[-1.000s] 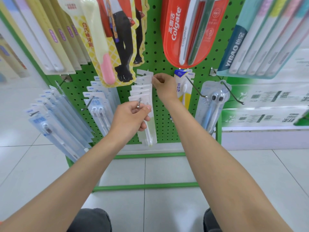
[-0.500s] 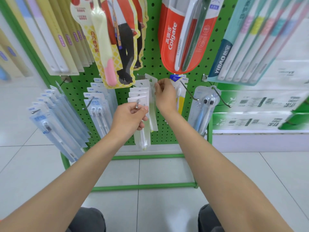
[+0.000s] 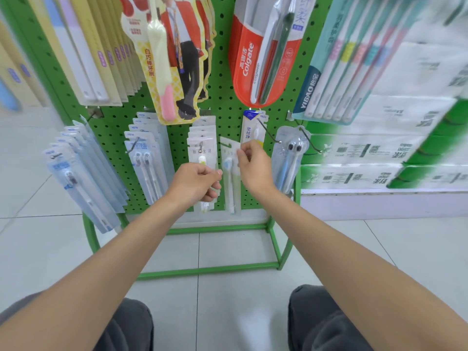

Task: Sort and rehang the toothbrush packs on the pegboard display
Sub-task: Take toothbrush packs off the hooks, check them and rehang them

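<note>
At the far left a fan of clear blue-labelled toothbrush packs [image 3: 83,178] hangs from a peg, tilted outward from the green pegboard [image 3: 228,117]. Next to it a stack of twin-brush packs [image 3: 147,160] hangs on its own hook. In the centre a stack of white packs [image 3: 202,140] sits on a hook with a ball tip. The left hand [image 3: 196,182] is in front of their lower half, fingers curled and gripping the white packs, whose bottom ends show below the hand. Just right of that stack, the blue-headed toothbrush pack [image 3: 229,173] hangs off any hook, upright, pinched at its top right edge between thumb and fingertips of the right hand [image 3: 253,168]. Behind the right hand a yellow and blue single-brush pack [image 3: 250,127] hangs on the board. Further right a pack of two blue brushes with googly eyes [image 3: 291,153] hangs on a long hook. Above, a red Colgate pack [image 3: 255,62] and a YIBAO multi-pack [image 3: 342,67] hang on the upper row
</note>
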The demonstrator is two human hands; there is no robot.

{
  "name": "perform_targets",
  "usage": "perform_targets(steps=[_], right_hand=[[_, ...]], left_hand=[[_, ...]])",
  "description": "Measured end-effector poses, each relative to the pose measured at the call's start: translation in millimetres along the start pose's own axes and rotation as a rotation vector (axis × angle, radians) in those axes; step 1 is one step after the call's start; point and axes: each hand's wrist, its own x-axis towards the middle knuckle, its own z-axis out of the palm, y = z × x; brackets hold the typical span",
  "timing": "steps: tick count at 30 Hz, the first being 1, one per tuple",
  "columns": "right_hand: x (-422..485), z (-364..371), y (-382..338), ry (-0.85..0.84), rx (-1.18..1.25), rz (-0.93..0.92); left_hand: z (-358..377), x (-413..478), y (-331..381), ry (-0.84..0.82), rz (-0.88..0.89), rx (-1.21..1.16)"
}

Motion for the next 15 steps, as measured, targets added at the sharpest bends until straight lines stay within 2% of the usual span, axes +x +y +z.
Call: perform_targets(steps=[5,9,12,15], right_hand=[[-43,-44,-1,-0.045,0.053,0.103],[-68,-61,-8,-0.025,0.211,0.275],[-77,-61,-16,-0.011,0.273,0.355],[-74,-58,-21,-0.003,0.262,0.360]], left_hand=[[5,-14,-14,-0.153,-0.108,0.125],[20,-32,-21,-0.378,-0.027,0.260],[29,-38,-26,-0.351,0.058,0.266],[30,-39,-25,-0.295,0.125,0.342]])
